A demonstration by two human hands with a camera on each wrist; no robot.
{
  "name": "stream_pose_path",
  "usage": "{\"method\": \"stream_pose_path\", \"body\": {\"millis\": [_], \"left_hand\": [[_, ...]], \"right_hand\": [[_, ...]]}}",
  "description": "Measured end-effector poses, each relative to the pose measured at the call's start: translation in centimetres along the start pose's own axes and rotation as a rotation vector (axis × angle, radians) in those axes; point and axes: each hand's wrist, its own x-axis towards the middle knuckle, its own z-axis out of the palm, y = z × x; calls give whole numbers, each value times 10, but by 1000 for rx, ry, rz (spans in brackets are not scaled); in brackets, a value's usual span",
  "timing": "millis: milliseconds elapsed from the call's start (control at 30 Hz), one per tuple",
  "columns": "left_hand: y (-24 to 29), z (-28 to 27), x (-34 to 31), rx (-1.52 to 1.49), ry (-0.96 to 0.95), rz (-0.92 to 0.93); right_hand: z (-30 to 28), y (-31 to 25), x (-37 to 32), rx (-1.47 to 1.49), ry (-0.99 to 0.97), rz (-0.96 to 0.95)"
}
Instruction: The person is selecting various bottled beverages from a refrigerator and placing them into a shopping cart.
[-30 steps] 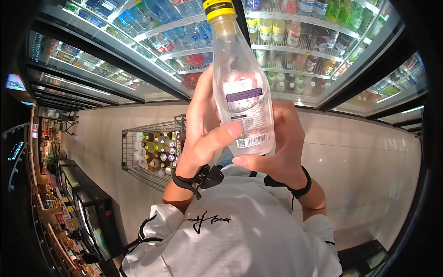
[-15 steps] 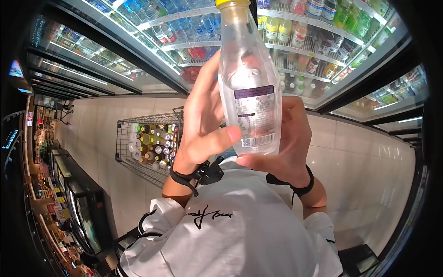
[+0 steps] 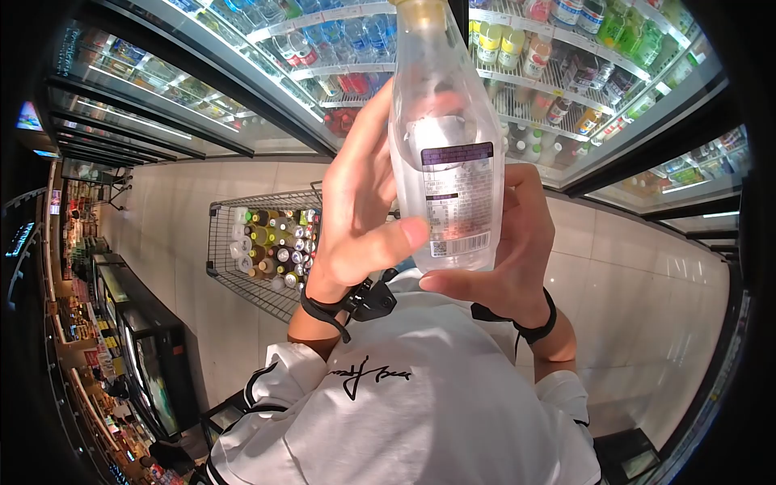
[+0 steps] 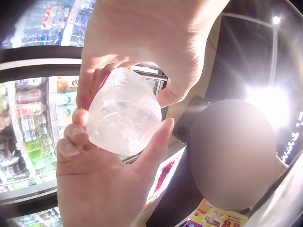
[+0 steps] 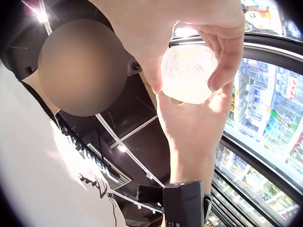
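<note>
A clear bottle [image 3: 453, 178] with a yellowish cap stands tilted before my chest, its purple-and-white printed label turned toward the head camera. My left hand [image 3: 352, 222] grips it from the left, thumb over the label's lower edge and fingers behind. From the right, my right hand [image 3: 525, 246] holds the lower part, with its thumb by the base. Both wrist views look at the bottle's base [image 4: 124, 118] from below, between the two hands. In the right wrist view the base [image 5: 188, 73] is washed out by light.
A wire shopping cart [image 3: 212, 242] holding several bottles and cans stands on the tiled floor [image 3: 614, 275] to the left. Ahead, lit coolers carry shelves of drinks [image 3: 558, 69], with a dark door frame [image 3: 647, 133] at the right. Dark display units [image 3: 149, 347] line the far left.
The bottle and both hands have shifted slightly right in the head view. The bottle has also risen, so its cap is now mostly cut off at the top. Both hands keep their hold.
</note>
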Motion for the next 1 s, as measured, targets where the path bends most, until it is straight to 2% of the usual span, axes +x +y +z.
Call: {"method": "stream_pose_path", "body": {"millis": [600,1000], "left_hand": [[0,4,1,-13,77,5],[-4,3,3,-7,43,23]], "right_hand": [[-3,2,7,-20,-16,-18],[-5,4,5,25,11,-9]]}}
